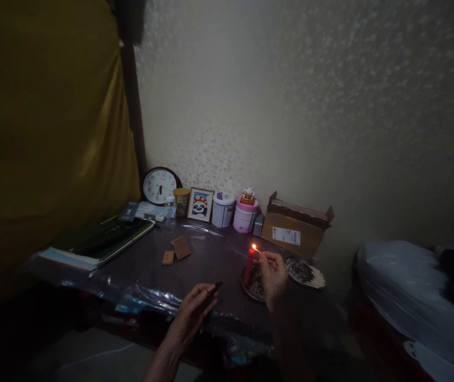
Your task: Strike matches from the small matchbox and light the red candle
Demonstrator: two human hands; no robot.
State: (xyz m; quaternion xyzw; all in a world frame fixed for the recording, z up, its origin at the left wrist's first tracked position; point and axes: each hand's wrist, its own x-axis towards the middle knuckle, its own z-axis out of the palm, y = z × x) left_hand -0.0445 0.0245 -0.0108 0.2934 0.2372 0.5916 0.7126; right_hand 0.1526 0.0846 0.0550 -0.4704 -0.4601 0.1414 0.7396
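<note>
Our right hand [273,276] pinches a burning match [257,251] at the tip of the red candle [249,265] standing on a plate [245,285] on the bench [211,260], while our left hand [195,313] grips a matchbox [213,287], so we judge this the lighting step, which calls for a steady flame at the wick.

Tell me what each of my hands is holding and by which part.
The right hand pinches a lit match by its unlit end. The left hand grips a small dark box, likely a matchbox, by its near end.
</note>
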